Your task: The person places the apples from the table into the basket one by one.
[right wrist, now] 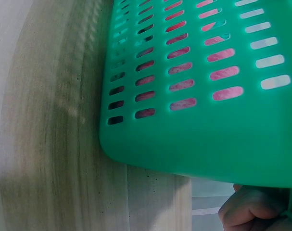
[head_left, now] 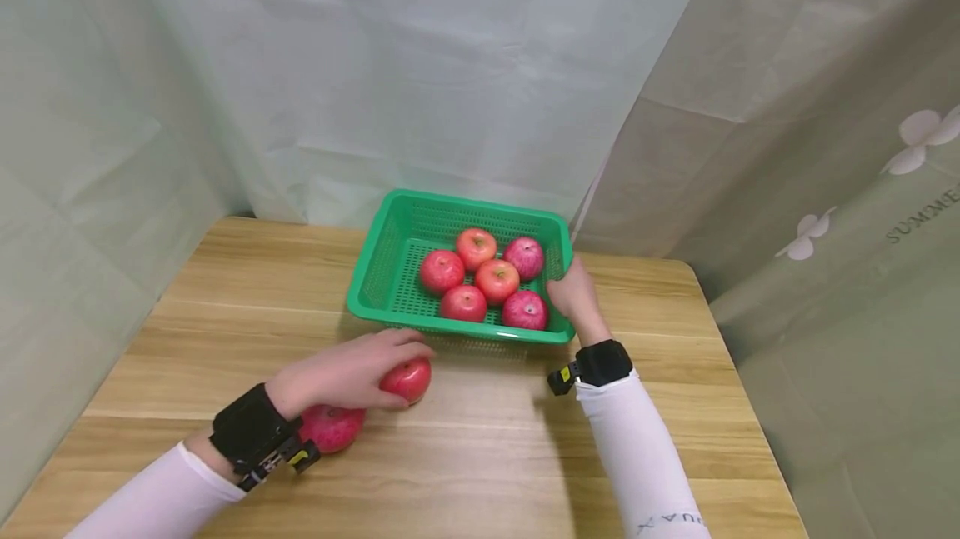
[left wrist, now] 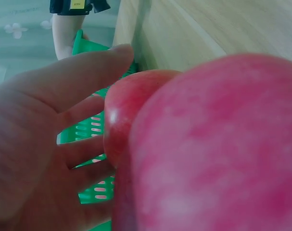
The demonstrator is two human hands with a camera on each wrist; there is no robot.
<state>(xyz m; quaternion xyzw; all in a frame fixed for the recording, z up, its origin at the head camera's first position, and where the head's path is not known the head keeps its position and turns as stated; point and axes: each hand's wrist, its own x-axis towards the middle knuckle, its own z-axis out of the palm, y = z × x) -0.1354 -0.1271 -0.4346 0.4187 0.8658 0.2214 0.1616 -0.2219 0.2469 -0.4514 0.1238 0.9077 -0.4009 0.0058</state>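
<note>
A green plastic basket [head_left: 375, 272] with slotted sides holds several red apples [head_left: 497, 281]. My right hand [head_left: 573, 293] grips the basket's right rim; in the right wrist view only part of that hand [right wrist: 251, 209] shows, beyond the basket wall [right wrist: 184, 139]. In front of the basket, my left hand [head_left: 352, 372] has its thumb and fingers around a red apple [head_left: 407, 379] at the table. Another apple [head_left: 332, 428] sits beneath the left wrist, partly covered by it. It fills much of the left wrist view as a large pink-red apple [left wrist: 222, 144].
The wooden table [head_left: 465, 472] has rounded far corners. Pale sheeting [head_left: 465, 64] hangs behind it, and a patterned curtain [head_left: 825, 289] hangs along the right side. Each wrist wears a black strap with a small camera.
</note>
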